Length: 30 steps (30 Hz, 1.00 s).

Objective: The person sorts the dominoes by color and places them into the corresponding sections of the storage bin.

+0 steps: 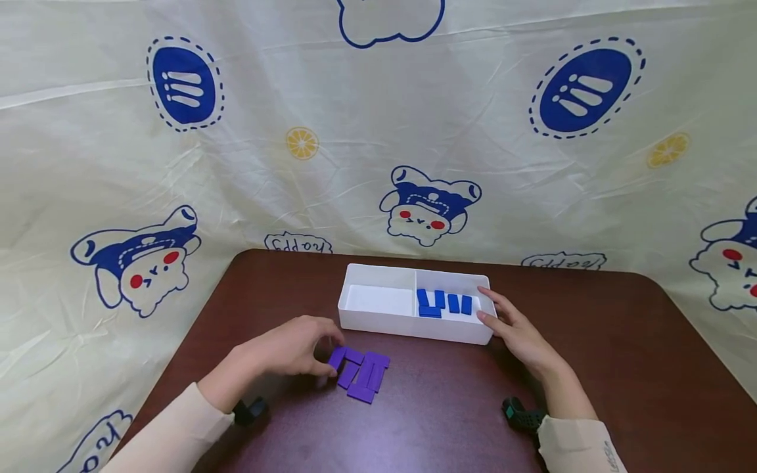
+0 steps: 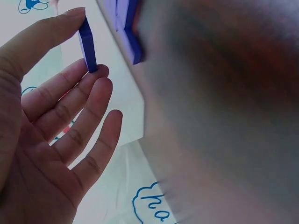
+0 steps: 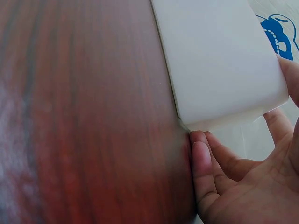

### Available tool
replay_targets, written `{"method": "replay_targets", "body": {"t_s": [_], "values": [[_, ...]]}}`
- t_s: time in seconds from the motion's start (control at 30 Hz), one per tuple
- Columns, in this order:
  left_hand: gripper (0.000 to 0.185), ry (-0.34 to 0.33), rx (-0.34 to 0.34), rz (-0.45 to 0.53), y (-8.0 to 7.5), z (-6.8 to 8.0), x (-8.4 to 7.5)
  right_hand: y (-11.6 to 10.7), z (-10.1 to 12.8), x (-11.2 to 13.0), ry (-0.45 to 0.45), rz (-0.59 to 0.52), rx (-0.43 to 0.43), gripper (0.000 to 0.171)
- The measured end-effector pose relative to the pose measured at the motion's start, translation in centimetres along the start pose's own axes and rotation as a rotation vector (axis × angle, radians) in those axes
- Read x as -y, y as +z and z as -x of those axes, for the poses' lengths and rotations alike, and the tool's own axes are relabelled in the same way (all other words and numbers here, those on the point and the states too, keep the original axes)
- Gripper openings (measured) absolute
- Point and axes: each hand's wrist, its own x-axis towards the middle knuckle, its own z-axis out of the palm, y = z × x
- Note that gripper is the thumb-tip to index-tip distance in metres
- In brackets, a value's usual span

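Note:
My left hand [image 1: 296, 347] pinches a thin purple tile [image 2: 87, 44] between thumb and fingertips, the tile on edge in the left wrist view. Right beside that hand, several flat purple tiles [image 1: 376, 374] lie together on the table, some overlapping. Behind them stands a long white box [image 1: 384, 323] divided into two compartments. Several blue tiles [image 1: 453, 303] lie in its right compartment; the left one shows a bare white floor. My right hand [image 1: 520, 332] holds the box's right end, with fingertips at the rim and others low against the end wall in the right wrist view.
The dark brown table [image 1: 449, 407] has rounded far corners. A pale printed cloth [image 1: 349, 190] hangs behind it and at both sides. Black bands with devices [image 1: 522, 415] sit at both wrists, close above the tabletop.

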Motion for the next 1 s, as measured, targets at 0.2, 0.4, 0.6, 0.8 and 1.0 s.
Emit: {"method": "replay_targets", "body": {"t_s": [0.2, 0.4, 0.6, 0.8, 1.0], "values": [[0.038, 0.029, -0.040, -0.008, -1.6, -0.2, -0.2, 0.0, 0.1, 0.0, 0.001, 0.001, -0.001, 0.073], [0.037, 0.019, -0.049, -0.006, -3.1, -0.5, -0.4, 0.0, 0.1, 0.1, 0.005, -0.006, -0.002, 0.073], [0.038, -0.010, -0.062, -0.014, -4.5, -1.0, -0.5, 0.0, 0.2, 0.0, 0.010, -0.001, -0.005, 0.074], [0.040, -0.002, -0.103, -0.016, -5.7, -2.1, -0.1, -0.1, 0.4, -0.1, 0.004, -0.005, -0.012, 0.073], [0.038, -0.006, -0.136, -0.010, -6.4, -3.3, 0.7, -0.1, 0.3, -0.1, -0.001, -0.005, -0.005, 0.073]]}}
